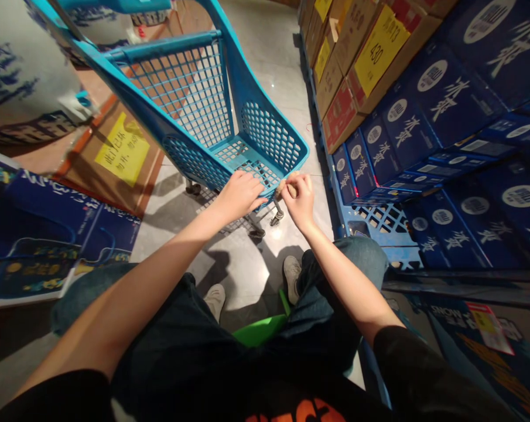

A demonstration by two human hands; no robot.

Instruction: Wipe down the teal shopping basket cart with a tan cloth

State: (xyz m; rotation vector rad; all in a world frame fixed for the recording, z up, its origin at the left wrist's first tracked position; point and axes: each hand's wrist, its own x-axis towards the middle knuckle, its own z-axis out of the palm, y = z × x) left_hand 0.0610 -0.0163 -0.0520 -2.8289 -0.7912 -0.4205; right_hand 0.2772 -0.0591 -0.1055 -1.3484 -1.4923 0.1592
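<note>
1. While bent forward with knees apart, note to the right a long stack of blue boxes (405,123), with brown cartons (335,97) further along and a blue plastic pallet (385,237) low down.
2. Straight ahead, see a blue shopping cart (235,47), lattice-sided, near end of the basket within reach of both hands.
3. To the left, a large blue-and-white jar (23,70), just beside the cart; lower, a yellow notice (123,149) on a brown panel.
4. Between the legs, a green object (261,331), probably a seat, mostly hidden.
5. Left hand (242,190): laid over the near rim of the basket, fingers bent, thumb apart. Cannot tell whether gripping or merely resting.
6. Right hand (303,202): thumb and fingers pinched on a small tan piece (293,189) at the basket's near right corner, partly covered; cannot tell the material.
7. Step in hand, as judged: working the tan piece against that corner, perhaps rubbing.
8. Next move, as judged: calls for a steady left hand, a firm pinch and small strokes along the rim.
</note>
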